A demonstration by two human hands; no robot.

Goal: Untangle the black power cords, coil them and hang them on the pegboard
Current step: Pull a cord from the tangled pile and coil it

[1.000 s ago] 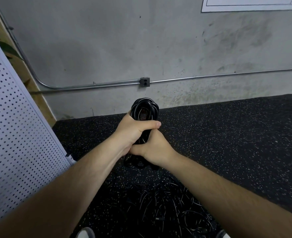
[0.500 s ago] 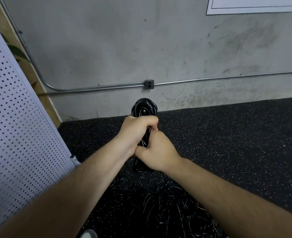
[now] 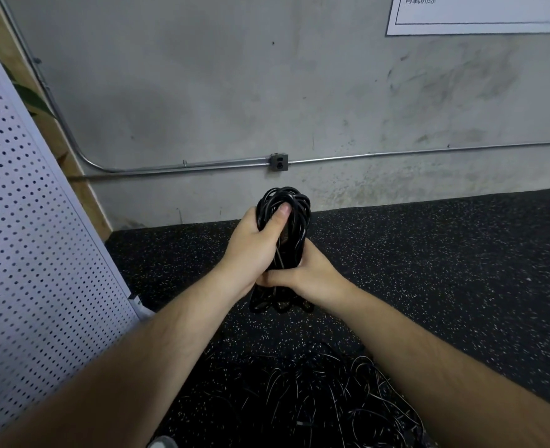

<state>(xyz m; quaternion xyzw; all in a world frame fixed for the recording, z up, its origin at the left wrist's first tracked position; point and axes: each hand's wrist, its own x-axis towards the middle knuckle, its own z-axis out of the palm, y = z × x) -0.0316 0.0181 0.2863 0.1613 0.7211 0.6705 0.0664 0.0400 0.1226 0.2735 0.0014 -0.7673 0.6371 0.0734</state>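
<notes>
Black coiled cord point(image 3: 283, 218) clenched upright by left hand point(image 3: 251, 244) and right hand point(image 3: 306, 273); loose cords point(image 3: 315, 399) underfoot, pegboard point(image 3: 24, 253) left

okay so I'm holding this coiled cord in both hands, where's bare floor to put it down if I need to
Bare rubber floor lies to your right, between the concrete wall and the loose cords. A narrower bare strip runs between the pegboard and your left hand. By your feet it is crowded with tangled cord.

"有氧训练" on white wall sign point(image 3: 480, 14)
</notes>
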